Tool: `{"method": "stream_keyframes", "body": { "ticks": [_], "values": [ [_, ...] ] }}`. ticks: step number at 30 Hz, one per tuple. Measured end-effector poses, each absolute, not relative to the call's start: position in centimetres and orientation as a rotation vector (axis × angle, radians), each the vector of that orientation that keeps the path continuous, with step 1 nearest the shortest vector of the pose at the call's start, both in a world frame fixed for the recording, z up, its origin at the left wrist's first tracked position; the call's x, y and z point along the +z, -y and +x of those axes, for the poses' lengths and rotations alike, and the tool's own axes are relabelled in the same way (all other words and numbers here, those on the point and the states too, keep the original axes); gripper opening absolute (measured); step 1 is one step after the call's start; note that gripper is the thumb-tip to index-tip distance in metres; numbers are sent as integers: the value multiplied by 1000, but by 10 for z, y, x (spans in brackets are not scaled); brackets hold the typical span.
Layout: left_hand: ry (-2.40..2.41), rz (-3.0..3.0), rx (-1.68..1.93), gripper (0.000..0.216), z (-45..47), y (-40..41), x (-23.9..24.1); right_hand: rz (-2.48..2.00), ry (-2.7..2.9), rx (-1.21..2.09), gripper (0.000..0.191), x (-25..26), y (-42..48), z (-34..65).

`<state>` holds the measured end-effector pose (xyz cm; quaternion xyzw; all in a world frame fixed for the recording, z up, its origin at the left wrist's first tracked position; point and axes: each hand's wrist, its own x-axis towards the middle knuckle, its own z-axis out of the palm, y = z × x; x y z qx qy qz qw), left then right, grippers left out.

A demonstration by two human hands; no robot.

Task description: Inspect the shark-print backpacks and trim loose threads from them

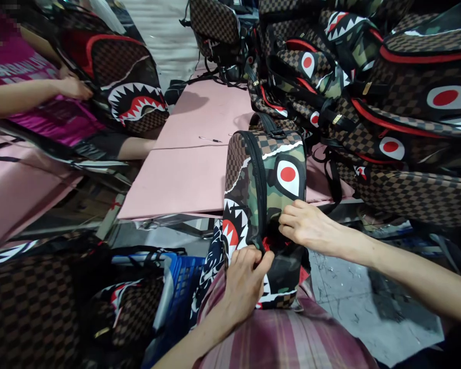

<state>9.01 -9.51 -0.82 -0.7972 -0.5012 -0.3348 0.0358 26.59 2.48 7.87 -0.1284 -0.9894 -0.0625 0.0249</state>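
"Where is the bag resting?"

"It's standing nearly upright on the person's lap, right by the near edge of the table. Whether it's touching the table, I'm not able to tell."

"And the hands?"

"The left hand is gripping the bag low down beside the zip, fingers bending inward. The right hand is grasping it farther right, fingers curling tight below the eye; its fingertips aren't showing, so I can't say exactly which part they're pinching. Some red material is showing between the hands."

"How is it likely to be handling?"

"Light, I'm guessing, if it's holding little inside. The walls are looking smooth, perhaps slightly slippery, and semi-stiff: the top is holding its curve, while the edges along the zip are probably giving. Nothing is looking fragile."

"Where would you be taking hold?"

"I'd be lifting by the handle on top. For steadying, I'd be bracing the edge beside the zip, as the left hand is doing."
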Motion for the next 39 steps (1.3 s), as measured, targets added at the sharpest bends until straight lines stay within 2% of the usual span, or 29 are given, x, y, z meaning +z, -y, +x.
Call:
{"method": "stream_keyframes", "body": {
  "ticks": [7, 14, 22, 29, 39],
  "values": [
    [1590, -2458, -934, 32, 91, 95, -5, -376, 3030, -251, 26, 74, -22, 258],
    [1664, -2469, -887, 32, 91, 94, -2, -474, 3024, -129, 18, 77, -28, 267],
    [1665, -2485, -846, 31, 91, 93, 0, -373, 3012, -233, 22, 68, -26, 255],
    [1669, -2500, -802, 31, 90, 94, 0, -405, 2983, -185, 25, 73, -28, 261],
    [1620, -2495, -871, 30, 89, 93, -3, -379, 2994, -249, 20, 69, -25, 255]
  ]
}}
